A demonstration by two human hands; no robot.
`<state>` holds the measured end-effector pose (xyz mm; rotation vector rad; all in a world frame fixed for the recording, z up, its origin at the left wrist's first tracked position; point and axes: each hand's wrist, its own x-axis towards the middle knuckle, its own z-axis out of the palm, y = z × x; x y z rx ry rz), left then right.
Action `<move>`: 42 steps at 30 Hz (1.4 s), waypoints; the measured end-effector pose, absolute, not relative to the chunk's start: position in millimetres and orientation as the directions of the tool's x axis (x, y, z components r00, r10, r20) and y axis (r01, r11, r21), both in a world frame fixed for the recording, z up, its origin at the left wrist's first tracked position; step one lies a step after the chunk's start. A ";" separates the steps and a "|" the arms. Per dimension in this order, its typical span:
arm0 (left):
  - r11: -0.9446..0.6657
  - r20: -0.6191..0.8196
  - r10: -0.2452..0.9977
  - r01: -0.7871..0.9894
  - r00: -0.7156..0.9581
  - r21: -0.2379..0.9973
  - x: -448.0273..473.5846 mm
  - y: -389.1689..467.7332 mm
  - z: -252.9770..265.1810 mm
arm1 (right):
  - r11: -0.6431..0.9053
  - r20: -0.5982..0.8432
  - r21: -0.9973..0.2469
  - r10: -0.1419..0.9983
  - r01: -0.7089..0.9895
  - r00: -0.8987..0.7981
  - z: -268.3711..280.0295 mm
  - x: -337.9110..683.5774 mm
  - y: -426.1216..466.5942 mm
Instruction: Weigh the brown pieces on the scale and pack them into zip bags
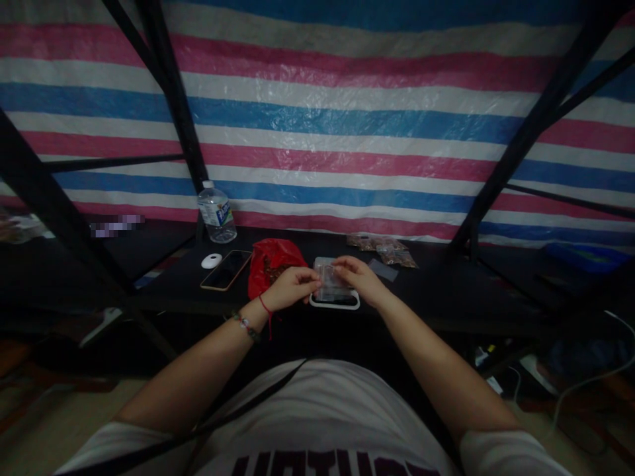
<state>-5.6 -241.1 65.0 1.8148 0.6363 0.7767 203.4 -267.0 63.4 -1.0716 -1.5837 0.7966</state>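
Between my two hands is a small clear plastic bag (331, 283), held over a white-rimmed device (341, 306) that looks like a small scale. My left hand (294, 287) pinches the bag's left side, thumb and fingers together. At its upper right edge my right hand (358, 276) grips it with the fingertips. Beside my left hand an opened red plastic bag (272, 254) shows small brown pieces inside. To the right of my right hand lies another flat clear bag (383, 270). Several filled clear packets (395, 252) with brownish contents rest behind it.
A phone (227, 270) and a white rounded case (211, 261) lie on the left of the black table (461, 284). A clear water bottle (217, 213) stands behind them. Black metal posts (501, 152) slant up on both sides, before a striped plastic sheet (347, 119).
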 end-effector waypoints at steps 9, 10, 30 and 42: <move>-0.264 0.209 0.873 0.066 0.441 0.962 1.6 -228.3 51.0 | 0.531 0.583 -0.631 0.805 0.566 -0.105 57.4 171.0 -280.7; -0.280 0.220 0.868 0.072 0.445 0.957 2.5 -228.6 49.5 | 0.520 0.557 -0.633 0.820 0.573 -0.129 55.8 166.9 -281.9; -0.439 0.318 0.782 0.111 0.536 0.891 2.9 -238.6 57.4 | 0.234 0.214 -0.933 0.972 0.273 -0.101 51.2 176.7 -272.4; -0.462 0.300 0.870 0.435 0.390 0.773 12.5 -244.3 46.7 | 0.331 0.543 -0.393 0.836 0.858 -0.074 45.1 171.1 -278.3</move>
